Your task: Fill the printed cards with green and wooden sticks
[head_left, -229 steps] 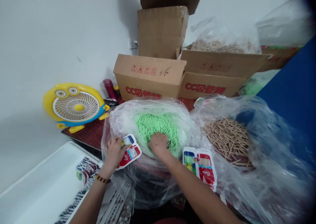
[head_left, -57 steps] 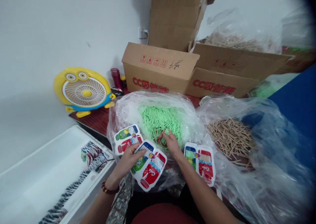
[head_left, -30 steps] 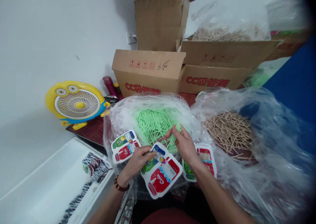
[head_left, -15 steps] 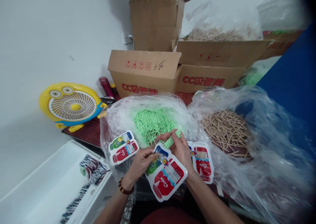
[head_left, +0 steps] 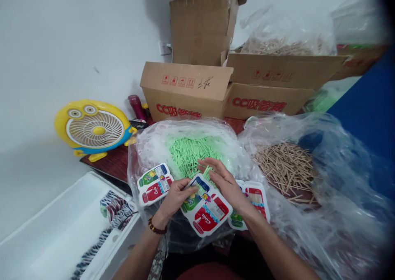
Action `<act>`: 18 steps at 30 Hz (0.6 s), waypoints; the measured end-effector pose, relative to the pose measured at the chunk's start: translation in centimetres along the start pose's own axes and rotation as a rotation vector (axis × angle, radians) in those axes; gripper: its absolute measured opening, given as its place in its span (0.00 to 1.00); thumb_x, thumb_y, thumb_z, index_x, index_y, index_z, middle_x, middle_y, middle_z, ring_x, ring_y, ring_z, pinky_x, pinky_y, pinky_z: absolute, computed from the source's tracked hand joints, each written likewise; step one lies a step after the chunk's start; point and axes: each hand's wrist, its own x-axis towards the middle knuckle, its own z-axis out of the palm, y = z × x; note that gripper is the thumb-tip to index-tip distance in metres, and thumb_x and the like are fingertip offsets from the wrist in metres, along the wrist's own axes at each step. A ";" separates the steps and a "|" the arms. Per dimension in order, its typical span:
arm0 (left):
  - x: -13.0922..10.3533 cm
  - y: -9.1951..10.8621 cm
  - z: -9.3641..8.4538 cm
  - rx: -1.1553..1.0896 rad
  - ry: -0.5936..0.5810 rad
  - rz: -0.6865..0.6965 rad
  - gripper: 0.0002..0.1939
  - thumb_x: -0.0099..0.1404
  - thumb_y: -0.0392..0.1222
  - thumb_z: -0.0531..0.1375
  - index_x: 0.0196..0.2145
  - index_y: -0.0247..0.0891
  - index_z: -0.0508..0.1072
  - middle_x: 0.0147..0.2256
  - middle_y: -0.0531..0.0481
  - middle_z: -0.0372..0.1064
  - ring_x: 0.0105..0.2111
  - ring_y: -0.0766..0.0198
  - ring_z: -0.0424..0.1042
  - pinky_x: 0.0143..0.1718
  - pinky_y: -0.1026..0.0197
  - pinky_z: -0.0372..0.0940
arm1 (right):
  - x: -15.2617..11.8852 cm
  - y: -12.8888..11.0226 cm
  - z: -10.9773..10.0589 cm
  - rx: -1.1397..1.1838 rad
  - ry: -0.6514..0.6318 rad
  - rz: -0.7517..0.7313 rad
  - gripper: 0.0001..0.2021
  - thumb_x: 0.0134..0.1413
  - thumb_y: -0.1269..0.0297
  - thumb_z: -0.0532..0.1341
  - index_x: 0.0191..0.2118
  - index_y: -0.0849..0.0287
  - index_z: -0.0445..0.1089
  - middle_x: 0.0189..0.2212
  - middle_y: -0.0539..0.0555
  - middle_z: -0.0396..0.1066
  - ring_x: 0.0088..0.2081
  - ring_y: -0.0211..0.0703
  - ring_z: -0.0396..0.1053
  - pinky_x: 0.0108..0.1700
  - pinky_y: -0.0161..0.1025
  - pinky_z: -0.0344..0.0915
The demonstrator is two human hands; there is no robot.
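Observation:
A cola-printed packet (head_left: 209, 212), white-edged with red and green jar pictures, is pinched at its upper left edge by my left hand (head_left: 175, 197). Several green sticks (head_left: 207, 172) poke up at the packet's top edge. Close over them is my right hand (head_left: 226, 185), its fingers stretched and apart; whether its palm touches the sticks is hidden. Behind both hands lies a heap of green sticks (head_left: 189, 152) in a clear plastic bag. One similar packet (head_left: 155, 184) rests to the left, and another packet (head_left: 257, 197) lies partly under my right forearm.
On the right, brown sticks (head_left: 285, 169) lie on clear plastic sheeting (head_left: 342, 189). Cardboard boxes (head_left: 185, 91) stand at the back. A yellow fan (head_left: 95, 128) is at the left. Below it, a white foam box (head_left: 40, 226) holds a row of packets (head_left: 106, 234).
My right hand has loosened from the bundle of green sticks, and its fingers have spread. The sticks now sit lower, at the packet's top. The camera view has shifted slightly.

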 end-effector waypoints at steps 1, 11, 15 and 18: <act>0.1 0.0 0.0 -0.025 0.010 0.002 0.12 0.57 0.47 0.64 0.27 0.33 0.72 0.23 0.55 0.65 0.23 0.69 0.62 0.26 0.68 0.58 | 0.1 -0.2 -0.3 -0.155 -0.019 -0.031 0.18 0.60 0.59 0.54 0.55 0.49 0.62 0.57 0.53 0.64 0.57 0.46 0.62 0.59 0.47 0.56; 0.7 -0.1 -0.1 -0.140 0.084 0.001 0.14 0.56 0.50 0.64 0.30 0.33 0.75 0.25 0.52 0.69 0.24 0.67 0.65 0.28 0.66 0.61 | -0.1 -1.4 -2.6 -0.841 -0.265 -0.028 0.18 0.61 0.59 0.53 0.54 0.55 0.65 0.41 0.54 0.74 0.39 0.44 0.71 0.41 0.40 0.65; 0.3 1.9 0.5 0.017 0.080 0.110 0.14 0.58 0.49 0.63 0.25 0.34 0.75 0.25 0.51 0.68 0.26 0.65 0.64 0.29 0.66 0.59 | -0.1 -2.7 -3.8 -0.913 -0.228 -0.009 0.13 0.59 0.56 0.56 0.30 0.58 0.71 0.22 0.47 0.68 0.25 0.37 0.63 0.29 0.33 0.57; 0.1 3.6 1.4 0.055 0.132 0.187 0.14 0.59 0.47 0.62 0.23 0.35 0.74 0.23 0.53 0.65 0.25 0.67 0.61 0.27 0.67 0.56 | 0.1 -4.2 -4.3 -0.831 -0.175 -0.020 0.13 0.58 0.55 0.57 0.29 0.59 0.69 0.21 0.46 0.65 0.25 0.35 0.61 0.28 0.32 0.54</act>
